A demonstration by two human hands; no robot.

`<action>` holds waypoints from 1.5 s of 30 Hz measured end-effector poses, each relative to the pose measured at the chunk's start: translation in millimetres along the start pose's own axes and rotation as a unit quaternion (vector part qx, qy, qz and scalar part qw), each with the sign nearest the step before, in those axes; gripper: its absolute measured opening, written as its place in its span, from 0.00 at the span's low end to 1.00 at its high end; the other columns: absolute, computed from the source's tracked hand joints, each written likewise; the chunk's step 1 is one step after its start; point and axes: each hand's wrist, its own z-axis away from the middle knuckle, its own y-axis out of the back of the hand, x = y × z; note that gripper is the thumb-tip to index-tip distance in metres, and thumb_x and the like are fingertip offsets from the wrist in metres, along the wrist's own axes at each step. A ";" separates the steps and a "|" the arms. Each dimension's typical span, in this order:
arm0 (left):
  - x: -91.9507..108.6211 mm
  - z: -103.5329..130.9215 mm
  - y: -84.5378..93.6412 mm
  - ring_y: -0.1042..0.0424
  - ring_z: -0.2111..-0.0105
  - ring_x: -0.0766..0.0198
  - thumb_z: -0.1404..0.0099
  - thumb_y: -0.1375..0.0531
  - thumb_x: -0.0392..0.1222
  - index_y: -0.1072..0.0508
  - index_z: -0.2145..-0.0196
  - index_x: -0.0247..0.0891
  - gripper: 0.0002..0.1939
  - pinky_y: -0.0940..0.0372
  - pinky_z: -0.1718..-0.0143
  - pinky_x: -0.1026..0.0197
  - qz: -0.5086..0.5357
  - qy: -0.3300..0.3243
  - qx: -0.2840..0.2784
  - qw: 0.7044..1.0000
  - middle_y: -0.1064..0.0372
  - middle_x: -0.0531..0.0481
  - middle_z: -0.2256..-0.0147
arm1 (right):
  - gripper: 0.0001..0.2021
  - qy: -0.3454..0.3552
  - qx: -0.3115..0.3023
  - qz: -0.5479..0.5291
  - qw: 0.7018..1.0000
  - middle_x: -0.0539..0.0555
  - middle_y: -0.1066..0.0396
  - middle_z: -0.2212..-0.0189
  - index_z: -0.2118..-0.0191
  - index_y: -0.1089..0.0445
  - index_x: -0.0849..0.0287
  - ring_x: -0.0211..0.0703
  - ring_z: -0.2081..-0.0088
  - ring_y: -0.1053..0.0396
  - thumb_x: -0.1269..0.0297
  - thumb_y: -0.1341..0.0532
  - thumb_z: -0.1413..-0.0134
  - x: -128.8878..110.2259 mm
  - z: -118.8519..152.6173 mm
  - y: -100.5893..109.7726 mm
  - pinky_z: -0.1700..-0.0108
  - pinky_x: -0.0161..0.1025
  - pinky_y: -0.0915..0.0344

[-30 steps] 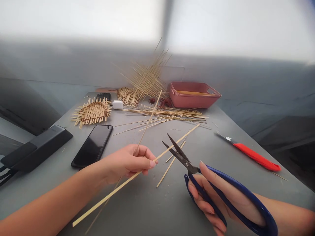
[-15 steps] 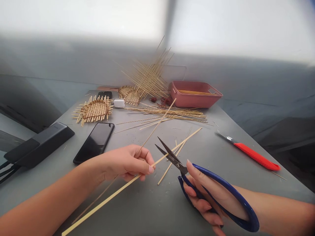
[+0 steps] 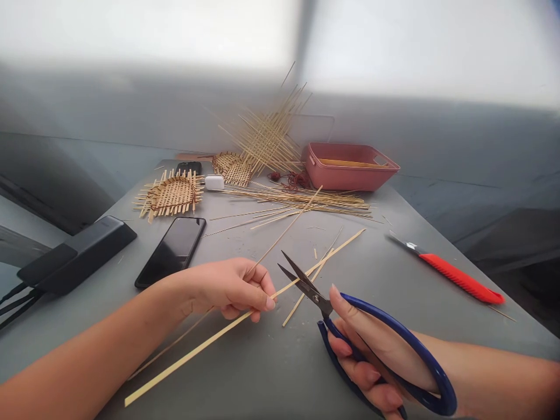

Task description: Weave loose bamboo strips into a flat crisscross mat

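Note:
My left hand [image 3: 245, 291] is closed, pinching a pale bamboo strip [image 3: 192, 353] between thumb and fingers. A second, thinner strip [image 3: 286, 226] also runs through that hand, slanting up and away. In my right hand [image 3: 363, 356] is a pair of scissors [image 3: 326, 306] with blue handles and dark blades. The blades stand partly apart, with the pale strip lying across between them, a little right of my left fingertips. Beyond the blades the strip's far end points up to the right. Short cut strips [image 3: 301, 300] lie on the table just under it.
A red-handled knife [image 3: 459, 277] lies at the right. On the left are a phone [image 3: 172, 251] and a black device with cables [image 3: 79, 254]. Toward the back sit woven bamboo pieces [image 3: 172, 193], a strip bundle [image 3: 306, 198], a white case [image 3: 214, 182] and a pink basket [image 3: 350, 175].
The pale strip has shifted slightly up and to the right through my left hand. The scissor blades look a little closer together. The whole view has moved slightly.

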 end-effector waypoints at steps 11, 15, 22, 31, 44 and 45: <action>13.1 13.0 5.7 0.53 0.84 0.76 0.48 0.32 0.50 0.33 0.74 0.38 0.16 0.61 0.85 0.69 0.005 -0.030 0.003 1.000 0.35 0.55 0.81 | 0.32 0.134 -0.011 -0.037 0.990 0.42 0.48 0.88 0.75 0.47 0.56 0.28 0.90 0.54 0.30 0.65 0.46 -1.1 13.6 10.7 0.90 0.29 0.39; 30.7 -8.4 -0.8 0.53 0.82 0.75 0.50 0.30 0.51 0.35 0.74 0.38 0.19 0.58 0.83 0.70 0.017 -0.051 0.053 0.997 0.35 0.56 0.79 | 0.35 0.326 0.015 -0.053 0.944 0.41 0.50 0.87 0.77 0.47 0.56 0.28 0.89 0.55 0.22 0.52 0.62 -9.8 25.7 26.1 0.89 0.31 0.40; 64.5 -75.8 -17.6 0.48 0.80 0.72 0.53 0.33 0.64 0.34 0.66 0.39 0.28 0.53 0.81 0.66 -0.117 -0.126 0.224 0.959 0.37 0.53 0.71 | 0.35 0.376 0.039 -0.069 0.923 0.42 0.50 0.87 0.78 0.46 0.56 0.28 0.88 0.54 0.23 0.47 0.64 -13.6 31.7 32.2 0.89 0.31 0.42; 64.9 -58.3 -36.1 0.61 0.86 0.75 0.31 0.58 0.49 0.35 0.70 0.37 0.19 0.62 0.85 0.69 0.067 -0.100 0.067 0.990 0.45 0.57 0.78 | 0.21 0.458 0.160 -0.095 0.869 0.43 0.43 0.88 0.76 0.36 0.58 0.30 0.89 0.49 0.45 0.32 0.60 -19.9 12.7 39.3 0.89 0.31 0.45; 26.6 -29.8 -37.8 0.44 0.81 0.74 0.40 0.42 0.45 0.30 0.67 0.37 0.08 0.44 0.84 0.72 0.108 -0.063 -0.015 0.992 0.39 0.55 0.75 | 0.12 0.553 0.144 0.018 0.820 0.47 0.35 0.89 0.75 0.32 0.60 0.32 0.87 0.43 0.57 0.34 0.53 -41.5 -5.8 26.6 0.82 0.32 0.48; 23.6 -27.3 -36.4 0.40 0.78 0.72 0.40 0.40 0.45 0.30 0.66 0.37 0.09 0.41 0.82 0.71 0.088 -0.086 0.003 0.992 0.37 0.54 0.73 | 0.11 0.557 0.142 0.015 0.818 0.47 0.34 0.88 0.74 0.32 0.60 0.32 0.87 0.42 0.58 0.34 0.53 -41.9 -6.4 27.5 0.82 0.32 0.47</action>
